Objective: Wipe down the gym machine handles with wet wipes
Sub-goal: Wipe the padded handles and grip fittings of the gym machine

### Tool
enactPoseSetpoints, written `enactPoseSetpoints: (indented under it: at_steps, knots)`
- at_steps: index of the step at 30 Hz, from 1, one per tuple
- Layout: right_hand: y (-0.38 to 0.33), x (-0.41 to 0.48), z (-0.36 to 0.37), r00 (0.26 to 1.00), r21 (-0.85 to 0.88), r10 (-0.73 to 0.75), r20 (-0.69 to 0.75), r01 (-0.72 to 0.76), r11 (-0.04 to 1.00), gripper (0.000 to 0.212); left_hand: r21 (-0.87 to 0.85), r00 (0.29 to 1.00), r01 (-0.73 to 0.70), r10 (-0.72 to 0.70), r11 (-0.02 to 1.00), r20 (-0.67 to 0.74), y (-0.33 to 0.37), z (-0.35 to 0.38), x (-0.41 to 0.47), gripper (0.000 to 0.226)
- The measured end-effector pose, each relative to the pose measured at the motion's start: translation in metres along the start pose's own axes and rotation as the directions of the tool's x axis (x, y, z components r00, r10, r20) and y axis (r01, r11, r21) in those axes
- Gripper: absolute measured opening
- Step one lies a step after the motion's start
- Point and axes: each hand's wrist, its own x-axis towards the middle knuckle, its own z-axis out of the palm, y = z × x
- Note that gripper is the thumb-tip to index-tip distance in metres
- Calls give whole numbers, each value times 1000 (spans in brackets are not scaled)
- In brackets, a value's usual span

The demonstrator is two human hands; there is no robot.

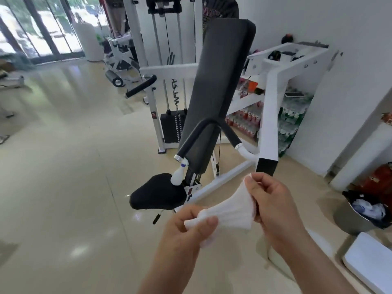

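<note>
- Left hand [191,222]: thumb and fingers pinch the lower-left end of a white ribbed wet wipe [231,209].
- Right hand [273,200]: fingers curled, pinching the wipe's upper-right edge.
- The wipe is fanned out between both hands, held in the air, low centre of view.
- The wipe is not touching the white-framed gym machine [271,98]; it sits in front of it and lower in view.
- Two black foam-sleeved handles [195,139] form a V in front of the tall black padded backrest [220,81], both apart from the hands.
- Black padded seat [157,194]: just left of the hands in view.
- Black weight stack [171,128]: behind the backrest.
- Round bin with black liner [360,211]: far right, white waste inside, standing on the glossy cream tiled floor [63,166].
</note>
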Motion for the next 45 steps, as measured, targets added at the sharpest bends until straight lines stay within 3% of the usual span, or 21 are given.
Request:
enactPoseSetpoints:
  at_steps: [4,7,12,14,16,18,19,20,23,25,27,29,31,34,36,37,38,40,41,43,45]
  knots:
    - [5,16,38,991,-7,27,132,-26,1000,16,-314,994,32,-63,949,-91,2,-37,2,50]
    - [8,34,62,977,-70,-29,211,44,997,23,-360,984,73,-125,930,-126,19,-61,13,53]
    - [0,76,85,917,-257,-89,389,200,946,18,-113,960,89,-115,990,-255,53,-86,63,8]
    - [-7,91,86,862,-351,33,506,171,921,34,-97,960,91,-113,991,-255,64,-95,88,12]
    - [-13,103,85,768,-378,147,623,131,916,29,-76,969,72,-87,995,-233,73,-104,111,24]
    - [-17,116,83,690,-431,187,699,198,880,27,42,986,79,-72,996,-149,79,-112,132,23]
    - [-18,122,81,668,-451,196,718,233,861,20,181,994,81,-65,980,-93,82,-117,141,30]
    - [-21,127,81,658,-463,206,725,244,852,8,348,997,80,-75,934,-29,84,-122,150,36]
    - [-25,142,74,655,-367,158,739,194,910,19,692,954,21,-223,721,203,92,-134,174,31]
    - [-26,152,73,737,-90,110,667,-67,994,25,757,921,10,-301,654,248,98,-139,190,20]
    - [-21,160,77,856,187,109,506,-232,955,33,736,939,27,-269,676,213,97,-144,207,13]
    - [-15,162,89,924,160,114,364,-183,970,20,669,977,32,-165,743,136,97,-146,223,11]
    - [-14,159,108,948,73,85,308,-113,991,16,685,982,-104,-35,721,186,98,-151,238,27]
    - [-14,153,140,966,55,58,253,-74,996,13,717,870,-430,39,548,491,100,-158,255,71]
    - [-16,148,164,978,95,23,206,-43,995,12,596,733,-638,147,488,664,98,-163,263,68]
    - [-15,146,178,987,129,11,159,-32,991,12,541,701,-670,194,508,687,100,-168,267,59]
    - [-15,144,193,995,184,21,93,-37,982,11,509,727,-627,208,590,654,106,-174,271,49]
    - [-11,141,220,994,366,92,-62,-63,929,7,405,836,-373,113,835,537,116,-190,279,24]
    - [-9,138,233,983,452,135,-126,-65,890,7,322,855,-244,46,915,517,122,-199,282,13]
    - [-7,134,258,960,591,184,-211,-25,806,17,232,840,-51,-83,971,536,129,-215,292,25]
    - [-5,130,281,932,709,228,-281,42,704,23,147,776,195,-244,970,582,130,-226,299,31]
